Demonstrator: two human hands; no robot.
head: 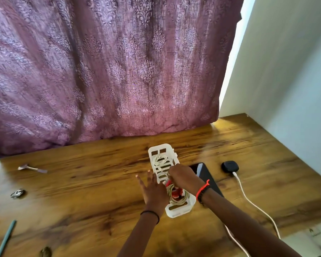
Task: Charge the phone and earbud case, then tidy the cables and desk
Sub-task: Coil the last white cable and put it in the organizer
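So we're well into tidying: desk (82, 182) mostly bare, phone (204, 173) and earbud case (229, 166) right of the white basket (180, 210), case plugged in. Left hand (153, 191) spread flat; right hand (183, 178) pinches cable coils (174, 196) in. Left-side bits remain.

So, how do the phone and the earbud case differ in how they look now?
The phone is flat, rectangular and partly hidden under the right hand; the earbud case is small, rounded and fully visible. A white cable plugs into the earbud case; none is seen at the phone. Both are black, on the desk.
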